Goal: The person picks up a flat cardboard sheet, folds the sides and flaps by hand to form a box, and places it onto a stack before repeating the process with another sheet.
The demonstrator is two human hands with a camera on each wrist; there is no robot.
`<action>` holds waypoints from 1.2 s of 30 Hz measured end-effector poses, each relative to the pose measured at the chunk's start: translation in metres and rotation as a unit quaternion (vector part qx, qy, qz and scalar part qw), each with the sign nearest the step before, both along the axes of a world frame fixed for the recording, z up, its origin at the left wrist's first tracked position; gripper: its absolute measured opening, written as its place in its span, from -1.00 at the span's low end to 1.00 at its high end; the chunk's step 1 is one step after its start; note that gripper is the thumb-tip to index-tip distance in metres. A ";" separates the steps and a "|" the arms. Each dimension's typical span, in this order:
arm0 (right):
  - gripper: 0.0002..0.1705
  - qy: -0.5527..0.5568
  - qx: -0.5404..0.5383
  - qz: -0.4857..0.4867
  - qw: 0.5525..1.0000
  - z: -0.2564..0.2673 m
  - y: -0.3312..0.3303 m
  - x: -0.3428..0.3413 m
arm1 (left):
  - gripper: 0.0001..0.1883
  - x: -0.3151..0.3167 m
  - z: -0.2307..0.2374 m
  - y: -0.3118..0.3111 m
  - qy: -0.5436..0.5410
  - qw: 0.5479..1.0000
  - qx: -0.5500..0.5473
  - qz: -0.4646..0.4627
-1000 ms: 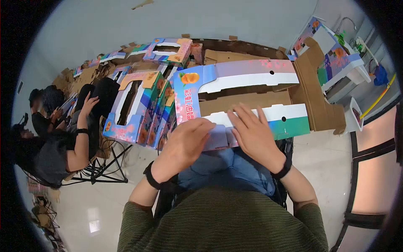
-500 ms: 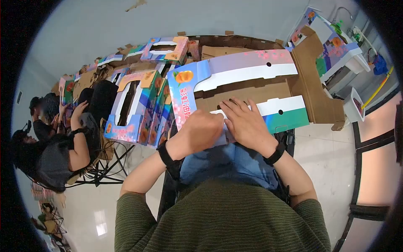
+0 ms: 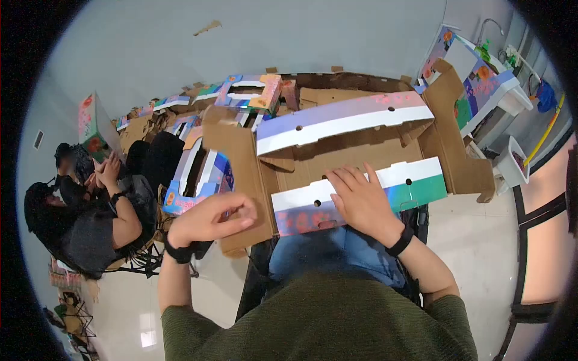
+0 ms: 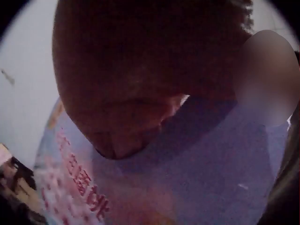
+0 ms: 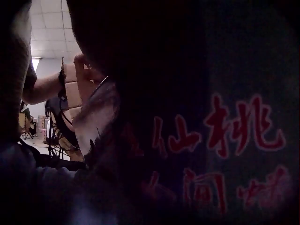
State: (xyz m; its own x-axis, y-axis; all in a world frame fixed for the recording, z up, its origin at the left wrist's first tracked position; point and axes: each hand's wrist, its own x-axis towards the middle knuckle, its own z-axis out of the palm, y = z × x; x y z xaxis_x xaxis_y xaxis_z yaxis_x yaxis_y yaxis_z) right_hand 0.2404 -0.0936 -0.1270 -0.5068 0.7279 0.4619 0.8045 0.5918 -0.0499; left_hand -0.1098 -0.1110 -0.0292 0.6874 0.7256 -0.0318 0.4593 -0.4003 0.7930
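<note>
On the lap rests a cardboard box, its printed long sides edged in white and its brown inside facing up. The left end flap is folded outward, brown face up. Over the lower part of this flap is the left hand, thumb apart and fingers loosely bent; whether it touches the flap is unclear. In the left wrist view the same hand is dark against a printed surface. The right hand lies across the near long side, fingers extended over its white edge.
Formed boxes stand at the left, with more boxes and cardboard behind. People sit at far left, one box raised among them. A printed box and a white bin are at the right.
The left hand has moved left from the box's near corner. The box's left end has gone from folded in to spread outward. The right hand still rests on the near side.
</note>
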 end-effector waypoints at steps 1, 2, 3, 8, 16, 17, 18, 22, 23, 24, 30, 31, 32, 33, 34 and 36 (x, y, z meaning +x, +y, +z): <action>-0.43 0.001 -0.001 0.004 1.000 0.000 0.000 0.000 | -0.77 -0.008 0.001 0.001 0.017 0.999 -0.029 0.007; -0.44 0.001 -0.003 0.008 1.000 0.000 0.000 0.001 | -0.75 -0.015 -0.001 0.004 0.033 0.998 -0.059 0.014; -0.44 0.000 -0.005 0.012 1.000 -0.001 -0.001 0.002 | -0.73 -0.021 -0.007 0.007 0.049 0.995 -0.089 0.021; -0.53 0.008 0.027 0.070 0.997 0.026 -0.012 0.005 | -0.69 -0.036 -0.053 0.039 0.083 0.984 -0.155 0.015; -0.57 -0.080 -0.203 0.016 0.976 0.126 -0.091 0.058 | -0.49 -0.013 -0.062 0.057 0.247 0.965 -0.020 0.081; -0.54 -0.098 -0.266 -0.007 0.959 0.131 -0.096 0.067 | -0.49 -0.010 -0.061 0.057 0.272 0.959 -0.029 0.081; -0.51 -0.108 -0.294 0.007 0.950 0.132 -0.098 0.076 | -0.49 -0.004 -0.052 0.057 0.297 0.951 -0.035 0.081; -0.39 -0.082 -0.424 0.093 0.897 0.121 -0.094 0.113 | -0.50 0.000 -0.049 0.067 0.320 0.945 -0.057 0.040; -0.37 -0.058 -0.459 0.120 0.878 0.112 -0.089 0.120 | -0.52 0.000 -0.047 0.071 0.320 0.945 -0.064 0.022; -0.35 -0.029 -0.492 0.140 0.859 0.104 -0.085 0.126 | -0.53 0.006 -0.036 0.071 0.316 0.947 -0.055 0.022; -0.32 0.019 -0.627 0.077 0.775 0.119 -0.082 0.153 | -0.50 0.026 -0.012 0.085 0.251 0.964 0.060 -0.059; -0.33 0.035 -0.558 0.072 0.826 0.122 -0.080 0.163 | -0.48 0.034 0.000 0.084 0.233 0.970 0.049 -0.057; -0.34 0.051 -0.484 0.067 0.871 0.124 -0.078 0.179 | -0.45 0.039 0.012 0.085 0.216 0.974 0.039 -0.055; -0.35 0.066 -0.405 0.060 0.910 0.126 -0.078 0.193 | -0.43 0.041 0.020 0.088 0.212 0.975 0.055 -0.043; -0.36 0.075 -0.361 0.014 0.929 0.124 -0.077 0.202 | -0.41 0.042 0.026 0.092 0.208 0.975 0.071 -0.032; -0.37 0.088 -0.271 -0.081 0.955 0.113 -0.075 0.216 | -0.31 0.043 0.038 0.104 0.233 0.966 0.109 -0.021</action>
